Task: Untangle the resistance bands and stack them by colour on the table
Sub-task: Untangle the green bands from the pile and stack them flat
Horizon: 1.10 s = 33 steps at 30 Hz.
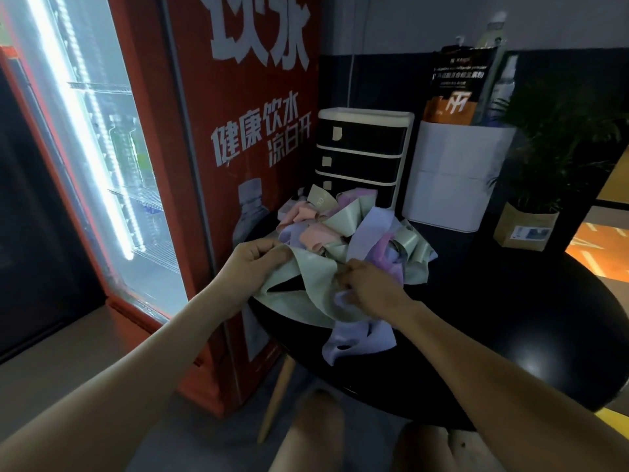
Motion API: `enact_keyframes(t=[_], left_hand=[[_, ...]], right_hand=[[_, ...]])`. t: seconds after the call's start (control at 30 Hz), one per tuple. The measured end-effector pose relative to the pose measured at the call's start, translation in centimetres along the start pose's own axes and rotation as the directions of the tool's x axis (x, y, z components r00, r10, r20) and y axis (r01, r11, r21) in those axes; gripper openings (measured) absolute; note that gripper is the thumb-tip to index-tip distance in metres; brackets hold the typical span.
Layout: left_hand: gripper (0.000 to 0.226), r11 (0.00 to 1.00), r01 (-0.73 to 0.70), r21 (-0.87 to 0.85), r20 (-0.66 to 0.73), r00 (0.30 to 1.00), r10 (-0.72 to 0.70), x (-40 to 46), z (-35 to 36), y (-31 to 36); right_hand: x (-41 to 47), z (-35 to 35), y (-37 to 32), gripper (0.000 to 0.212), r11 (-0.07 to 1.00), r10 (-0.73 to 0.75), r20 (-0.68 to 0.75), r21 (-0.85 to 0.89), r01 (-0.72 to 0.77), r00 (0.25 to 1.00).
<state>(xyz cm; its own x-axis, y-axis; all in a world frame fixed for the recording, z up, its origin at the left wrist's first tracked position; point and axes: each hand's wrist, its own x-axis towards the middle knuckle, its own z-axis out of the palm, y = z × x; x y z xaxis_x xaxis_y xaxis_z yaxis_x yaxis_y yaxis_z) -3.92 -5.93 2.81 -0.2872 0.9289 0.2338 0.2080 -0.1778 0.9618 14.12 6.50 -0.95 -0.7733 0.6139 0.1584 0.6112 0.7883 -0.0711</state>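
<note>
Fingers of the left hand point(253, 258) curl round a pale green band point(315, 287); the right hand point(369, 289) pinches its other end, mid-frame, before the tangled band pile point(347, 229) on the black counter point(510, 335).

Pale green band point(316, 284) pinched between left hand point(253, 264) and right hand point(369, 291). Lilac band point(360, 338) just below the right-hand grip, plain, no pattern. Beyond both grips, a tangle point(343, 226) of pink, lilac, purple and pale green strips. Under it all, a glossy black table point(510, 335). Left of the left-hand grip, a red fridge point(245, 97) with white lettering. Behind the tangle, a cream-framed drawer unit point(364, 148) with black drawers; beside that, a white box point(456, 175).
</note>
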Motion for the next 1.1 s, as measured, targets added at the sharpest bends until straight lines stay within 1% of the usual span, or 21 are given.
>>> enact_keyframes(t=[0.07, 0.1, 0.17, 0.23, 0.33, 0.43, 0.5, 0.53, 0.57, 0.6, 0.67, 0.7, 0.77, 0.83, 0.87, 0.9, 0.93, 0.97, 1.0, 1.03, 1.1], left_hand=[[0.024, 0.999, -0.022, -0.036, -0.016, 1.000, 0.022, 0.5, 0.0, 0.8], [0.023, 0.998, -0.037, -0.060, -0.026, 0.999, 0.035, 0.8, 0.1, 1.3], [0.022, 0.995, -0.077, -0.060, -0.047, 0.996, 0.075, 1.7, 0.2, 2.7], [0.021, 0.991, -0.127, -0.032, -0.059, 0.990, 0.125, 2.9, 0.5, 4.3], [0.021, 0.985, -0.162, -0.055, -0.073, 0.985, 0.158, 4.7, 1.4, 6.7], [0.021, 0.973, -0.208, -0.100, -0.060, 0.977, 0.202, 6.4, 2.7, 8.8], [0.024, 0.965, -0.235, -0.120, -0.034, 0.972, 0.232, 7.4, 3.5, 9.6], [0.026, 0.961, -0.256, -0.105, -0.018, 0.967, 0.255, 7.9, 3.9, 10.0], [0.027, 0.958, -0.281, -0.062, -0.006, 0.960, 0.281, 8.4, 4.3, 10.2], [0.027, 0.953, -0.303, 0.001, 0.001, 0.953, 0.303, 8.9, 4.7, 10.3], [0.025, 0.938, -0.325, 0.123, 0.015, 0.945, 0.326, 10.0, 5.5, 10.2], [0.024, 0.932, -0.329, 0.154, 0.030, 0.944, 0.329, 10.5, 5.9, 10.0], [0.022, 0.929, -0.322, 0.181, 0.057, 0.947, 0.317, 11.3, 6.7, 9.4], [0.019, 0.928, -0.313, 0.204, 0.056, 0.950, 0.308, 12.0, 7.5, 8.8], [0.017, 0.924, -0.315, 0.218, 0.052, 0.949, 0.312, 12.3, 7.9, 8.5], [0.016, 0.917, -0.319, 0.237, 0.047, 0.947, 0.317, 12.6, 8.3, 8.3], [0.015, 0.910, -0.324, 0.259, 0.041, 0.945, 0.324, 12.7, 8.7, 8.3], [0.015, 0.906, -0.327, 0.269, 0.031, 0.943, 0.331, 12.9, 9.1, 8.3], [0.015, 0.906, -0.331, 0.263, 0.021, 0.941, 0.337, 12.9, 9.5, 8.5], [0.017, 0.909, -0.332, 0.252, 0.015, 0.940, 0.340, 13.0, 9.9, 8.7], [0.018, 0.919, -0.325, 0.223, 0.024, 0.944, 0.328, 13.0, 10.6, 9.3]], right_hand=[[0.6, -1.9, 0.4, 0.012, 0.980, 0.085, -0.151, 0.192, -0.055, 0.985], [1.0, -3.2, 0.6, 0.016, 0.955, 0.144, -0.220, 0.287, -0.076, 0.965], [1.9, -5.8, 1.5, 0.018, 0.894, 0.265, -0.310, 0.435, -0.112, 0.913], [2.7, -8.2, 2.5, 0.014, 0.843, 0.361, -0.369, 0.522, -0.131, 0.857], [3.9, -10.8, 3.9, 0.010, 0.795, 0.467, -0.417, 0.585, -0.163, 0.780], [5.3, -12.3, 5.3, 0.017, 0.722, 0.582, -0.448, 0.668, -0.178, 0.679], [6.0, -12.7, 6.5, 0.016, 0.660, 0.673, -0.434, 0.718, -0.221, 0.599], [6.3, -12.7, 7.0, 0.015, 0.639, 0.696, -0.419, 0.732, -0.237, 0.582], [6.6, -12.5, 7.3, 0.013, 0.627, 0.700, -0.392, 0.737, -0.252, 0.596], [6.9, -12.0, 7.5, 0.011, 0.627, 0.685, -0.350, 0.730, -0.273, 0.639], [7.2, -10.7, 7.8, 0.013, 0.692, 0.607, -0.228, 0.622, -0.366, 0.761], [7.3, -9.9, 7.9, 0.016, 0.731, 0.566, -0.169, 0.556, -0.396, 0.807], [7.2, -9.1, 8.2, 0.016, 0.736, 0.516, -0.111, 0.565, -0.373, 0.849], [6.4, -9.7, 8.1, 0.022, 0.696, 0.513, -0.168, 0.655, -0.293, 0.842], [5.8, -10.2, 8.0, 0.022, 0.621, 0.538, -0.196, 0.750, -0.228, 0.820], [5.0, -10.9, 7.6, 0.023, 0.472, 0.564, -0.174, 0.870, -0.143, 0.807], [4.1, -11.7, 7.2, 0.027, 0.282, 0.558, -0.117, 0.958, -0.055, 0.822], [3.2, -12.5, 6.8, 0.033, 0.109, 0.519, -0.061, 0.994, 0.005, 0.852], [2.3, -13.1, 6.6, 0.036, 0.014, 0.467, -0.025, 1.000, 0.021, 0.884], [1.6, -13.6, 6.4, 0.035, -0.008, 0.432, -0.006, 1.000, 0.010, 0.902], [0.5, -14.3, 6.1, 0.023, 0.031, 0.438, -0.031, 0.999, 0.019, 0.898]])
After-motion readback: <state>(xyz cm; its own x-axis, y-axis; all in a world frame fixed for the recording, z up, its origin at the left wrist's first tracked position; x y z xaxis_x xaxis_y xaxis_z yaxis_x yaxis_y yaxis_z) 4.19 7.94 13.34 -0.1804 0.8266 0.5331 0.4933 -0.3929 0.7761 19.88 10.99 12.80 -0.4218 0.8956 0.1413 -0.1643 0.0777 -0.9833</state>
